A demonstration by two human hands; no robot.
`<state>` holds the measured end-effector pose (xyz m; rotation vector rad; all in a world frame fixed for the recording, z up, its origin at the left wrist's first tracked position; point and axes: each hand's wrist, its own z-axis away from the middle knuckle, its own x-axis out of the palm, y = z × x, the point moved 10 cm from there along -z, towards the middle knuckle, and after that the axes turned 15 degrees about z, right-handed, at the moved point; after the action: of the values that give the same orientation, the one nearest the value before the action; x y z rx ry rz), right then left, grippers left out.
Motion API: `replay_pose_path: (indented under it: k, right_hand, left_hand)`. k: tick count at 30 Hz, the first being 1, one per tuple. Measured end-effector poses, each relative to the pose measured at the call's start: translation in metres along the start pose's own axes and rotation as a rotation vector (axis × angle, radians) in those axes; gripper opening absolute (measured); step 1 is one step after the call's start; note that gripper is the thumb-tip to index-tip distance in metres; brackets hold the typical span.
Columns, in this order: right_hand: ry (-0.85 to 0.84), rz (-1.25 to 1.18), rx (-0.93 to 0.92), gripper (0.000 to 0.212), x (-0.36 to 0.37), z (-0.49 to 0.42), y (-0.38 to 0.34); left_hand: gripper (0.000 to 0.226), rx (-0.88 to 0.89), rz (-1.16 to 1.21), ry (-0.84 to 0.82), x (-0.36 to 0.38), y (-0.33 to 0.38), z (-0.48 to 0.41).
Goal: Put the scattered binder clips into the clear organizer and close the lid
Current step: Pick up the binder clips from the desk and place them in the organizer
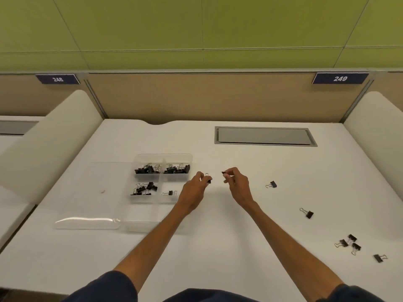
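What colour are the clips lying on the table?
The clips are black with silvery wire handles, seen in the head view.

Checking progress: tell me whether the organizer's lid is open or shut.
Open. The clear lid lies flat on the desk left of the organizer, leaving its compartments uncovered.

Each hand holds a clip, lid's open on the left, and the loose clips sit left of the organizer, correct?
No: the head view shows the loose clips right of the organizer, beyond the right hand. It and the left hand each pinch a clip; the lid lies open on the left.
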<state>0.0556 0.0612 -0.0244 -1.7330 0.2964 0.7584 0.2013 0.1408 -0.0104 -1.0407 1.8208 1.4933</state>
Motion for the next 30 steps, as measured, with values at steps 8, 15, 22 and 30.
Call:
replay_pose_path:
  k: [8,15,22,30]
  right_hand:
    - [-0.075,-0.038,-0.135,0.005,0.068,-0.004,-0.070]
    - [-0.177,0.048,-0.251,0.009,0.120,0.002,-0.105]
    - [-0.136,0.246,-0.332,0.024,0.147,0.004,-0.118]
    - [-0.049,0.341,-0.352,0.028,0.151,0.014,-0.122]
  left_hand:
    - [0.028,-0.053,-0.138,0.138,-0.052,-0.062,0.027]
    - [0.038,-0.147,-0.200,0.148,-0.075,-0.102,0.051]
    - [0.041,-0.172,-0.213,0.137,-0.085,-0.121,0.067]
    - [0.039,-0.194,-0.240,0.197,-0.091,-0.123,0.077]
